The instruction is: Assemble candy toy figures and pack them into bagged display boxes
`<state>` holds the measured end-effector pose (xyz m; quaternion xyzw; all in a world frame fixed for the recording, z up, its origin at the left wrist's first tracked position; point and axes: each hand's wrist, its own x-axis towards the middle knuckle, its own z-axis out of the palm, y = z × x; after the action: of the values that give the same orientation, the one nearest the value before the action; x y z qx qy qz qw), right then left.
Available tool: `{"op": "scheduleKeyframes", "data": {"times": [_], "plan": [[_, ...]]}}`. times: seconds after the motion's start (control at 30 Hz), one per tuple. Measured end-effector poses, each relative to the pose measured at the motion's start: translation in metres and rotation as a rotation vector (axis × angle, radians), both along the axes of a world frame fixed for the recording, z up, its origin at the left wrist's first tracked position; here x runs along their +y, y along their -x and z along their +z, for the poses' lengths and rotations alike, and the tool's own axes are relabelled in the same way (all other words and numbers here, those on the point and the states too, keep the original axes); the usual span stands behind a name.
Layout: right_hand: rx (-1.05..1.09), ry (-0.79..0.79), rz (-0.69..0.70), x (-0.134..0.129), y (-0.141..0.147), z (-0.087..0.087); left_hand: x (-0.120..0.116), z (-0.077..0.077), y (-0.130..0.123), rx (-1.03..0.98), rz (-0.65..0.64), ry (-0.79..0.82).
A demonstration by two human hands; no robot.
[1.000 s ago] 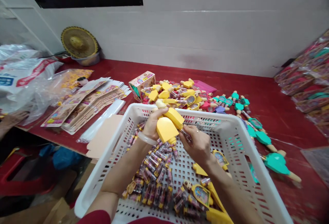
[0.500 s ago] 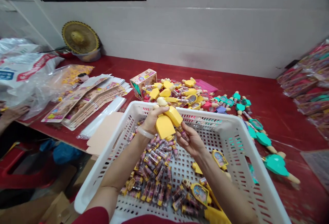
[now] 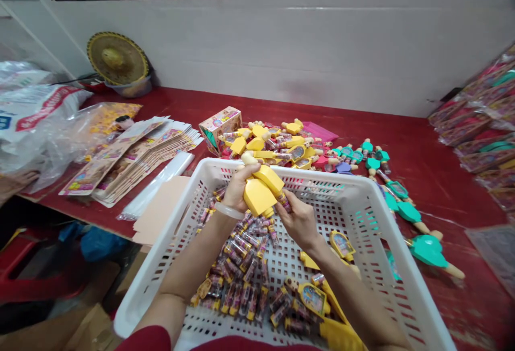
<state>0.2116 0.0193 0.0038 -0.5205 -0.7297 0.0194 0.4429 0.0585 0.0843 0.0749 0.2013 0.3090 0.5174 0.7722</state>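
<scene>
My left hand [image 3: 236,189] is wrapped round two yellow toy pieces [image 3: 259,196] with cream-coloured knobs at their upper ends, held over a white plastic basket [image 3: 368,192]. The fingers of my right hand [image 3: 300,218] close on a small clear tube [image 3: 284,200] with a pink label, at the lower end of one yellow piece. Beneath my hands, many similar tubes [image 3: 241,245] with yellow ends lie in the basket. Yellow pieces with round picture faces [image 3: 313,299] rest in its right part, partly behind my right forearm.
On the red table [image 3: 402,131] behind the basket are a printed box [image 3: 220,125] and a pile of yellow toys [image 3: 295,141]. Green toys [image 3: 428,250] lie to the right, flat printed cartons [image 3: 140,152] to the left. Another person's hand [image 3: 18,182] is at the left edge.
My right hand has closed in on the tube, its fingers now more tightly together at the yellow piece. The view has shifted slightly.
</scene>
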Motion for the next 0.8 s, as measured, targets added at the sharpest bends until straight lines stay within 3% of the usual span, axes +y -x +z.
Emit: {"op": "scheduleKeyframes", "data": {"times": [0.13, 0.23, 0.37, 0.57, 0.8], "plan": [[-0.333, -0.255, -0.201, 0.002, -0.004, 0.004, -0.001, -0.001, -0.006, 0.005, 0.072, 0.009], [-0.410, -0.332, -0.222, 0.002, -0.008, 0.008, -0.002, -0.003, -0.007, 0.021, 0.061, 0.020], [-0.460, -0.283, -0.119, 0.001, -0.013, 0.009, -0.003, -0.006, -0.007, 0.099, 0.027, -0.019], [-0.372, -0.277, -0.152, 0.001, -0.016, 0.006, -0.007, -0.005, -0.014, 0.024, 0.005, -0.033], [-0.147, -0.088, 0.040, 0.000, -0.025, 0.020, -0.011, -0.004, -0.015, 0.050, 0.024, -0.097]]}}
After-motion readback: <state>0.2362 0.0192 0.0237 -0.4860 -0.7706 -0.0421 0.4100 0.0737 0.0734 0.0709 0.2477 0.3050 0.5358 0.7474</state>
